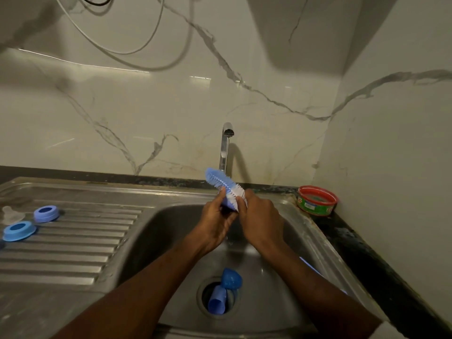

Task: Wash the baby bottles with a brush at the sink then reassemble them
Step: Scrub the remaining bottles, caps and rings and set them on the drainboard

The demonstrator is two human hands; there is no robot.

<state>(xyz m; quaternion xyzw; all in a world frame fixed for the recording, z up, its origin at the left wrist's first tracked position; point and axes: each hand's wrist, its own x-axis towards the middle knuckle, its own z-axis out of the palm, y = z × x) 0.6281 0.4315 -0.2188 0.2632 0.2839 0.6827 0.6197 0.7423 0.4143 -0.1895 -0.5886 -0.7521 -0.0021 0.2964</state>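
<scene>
While both hands meet above the sink basin (171,231), a blue-and-white bottle brush (226,188) is held between them, its bristled head angled up and away toward the tap (226,145). The left hand (215,223) has its fingers curled round the lower part of the brush, thumb side toward the bristles. The right hand (260,216) is seen from the back, its fingers curled in against the white bristles at the brush's near end; whether they pinch the bristles or the handle cannot be told. A thin stream of water runs from the tap spout behind the brush.

At the bottom of the basin, two blue bottle parts lie at the drain (220,297): a rounded blue cap (231,279) on the drain's far rim and a blue tubular piece (217,301) lying in the drain opening, the two touching.

On the ribbed draining board (73,243), near its left edge, sit two blue screw rings: one toward the far side (46,213), the other nearer and further left (19,230), close together but apart. A clear teat (11,214) lies just beyond them at the left edge.

A red-rimmed round tub (317,200) stands on the dark counter (347,238) at the sink's far right corner, against the wall.
</scene>
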